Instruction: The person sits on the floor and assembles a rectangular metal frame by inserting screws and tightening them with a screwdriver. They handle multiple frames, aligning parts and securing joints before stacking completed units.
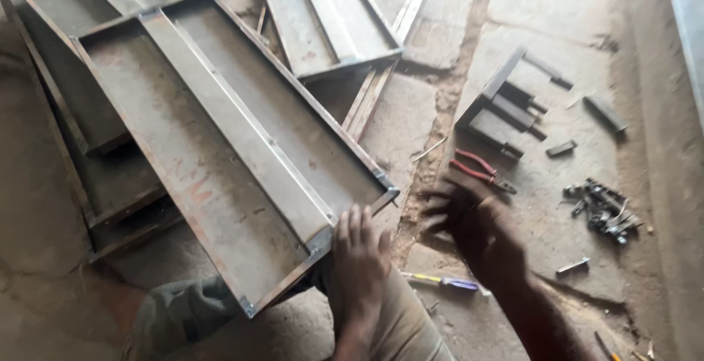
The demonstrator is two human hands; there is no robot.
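A workshop floor of cracked stone slabs (425, 123) is crowded with metalwork: further steel frames (323, 16) lie stacked at the far left and far centre, a welded bracket of short steel bars (502, 112) sits to the right, and red-handled pliers (477, 167) rest just beyond the right hand (469, 222). A heap of small dark metal pieces (605, 211) lies farther right, with loose offcuts (572, 266) nearby, and a screwdriver with a yellow-and-purple handle (444, 282) lies on the floor near the person's knee (396, 324).

The left hand (359, 258) presses down on the near corner of a long rectangular steel frame (227, 148), fingers (356, 225) held close together and laid flat over the edge. The frame runs diagonally from far left to near centre, its near end propped on the person's leg. It is dull grey sheet steel, rust-streaked, with raised rims and a flat bar dividing it lengthwise. The right hand hovers apart from the frame, blurred, fingers spread and holding nothing.
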